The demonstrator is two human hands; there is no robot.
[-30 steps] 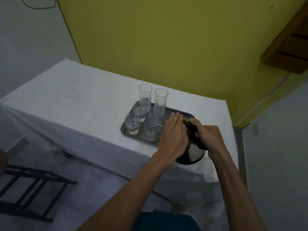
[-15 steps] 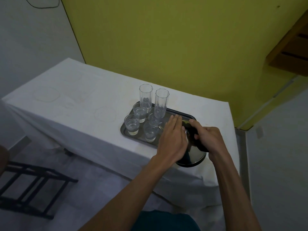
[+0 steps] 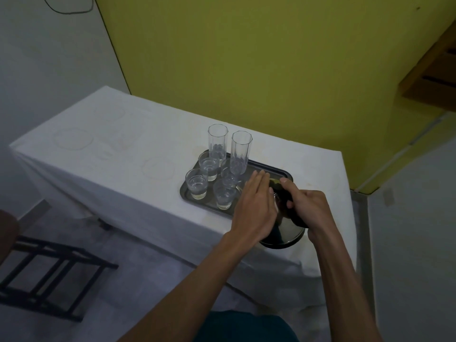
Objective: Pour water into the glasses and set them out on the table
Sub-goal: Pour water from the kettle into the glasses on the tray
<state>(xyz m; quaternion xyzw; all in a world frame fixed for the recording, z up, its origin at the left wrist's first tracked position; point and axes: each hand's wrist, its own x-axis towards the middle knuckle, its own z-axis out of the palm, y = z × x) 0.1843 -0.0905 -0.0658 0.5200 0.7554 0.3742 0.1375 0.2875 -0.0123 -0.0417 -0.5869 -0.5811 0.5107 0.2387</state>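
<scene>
Dark round jug (image 3: 283, 233) is located at the right end of the tray (image 3: 277, 171), close to the near edge of the table (image 3: 111, 156). Only its glossy lower body is exposed; the rest is covered by both hands. A small yellow-green patch is seen at its top end, between the hands.

Right hand (image 3: 308, 206): fingers are curled round the jug's black handle, thumb laid along the top. A firm grip is shown.

Left hand (image 3: 256, 203): held flat, fingers straight and together, palm laid against the jug's left side. Nothing is clasped by it.

Six glasses are grouped on the left half of the tray, all upright. Two tall glasses, faceted, are placed at the far edge: one (image 3: 217, 141) to the left, one (image 3: 240, 154) to the right, near each other. Four short glasses are set in front of them: (image 3: 208, 166), (image 3: 228, 174), (image 3: 196, 183), (image 3: 224, 197). A little water seems to be held in the short ones, though the light is too dim for the level to be confirmed. The left hand's fingertips are just beside the nearest short glass.

The table is covered by a white cloth with faint ring stains. A yellow wall (image 3: 246, 58) is behind it, a wooden shelf (image 3: 434, 70) at upper right. A black metal frame (image 3: 49, 272) is lying on the floor at left. A looped cable (image 3: 66, 9) is seen on the white wall.
</scene>
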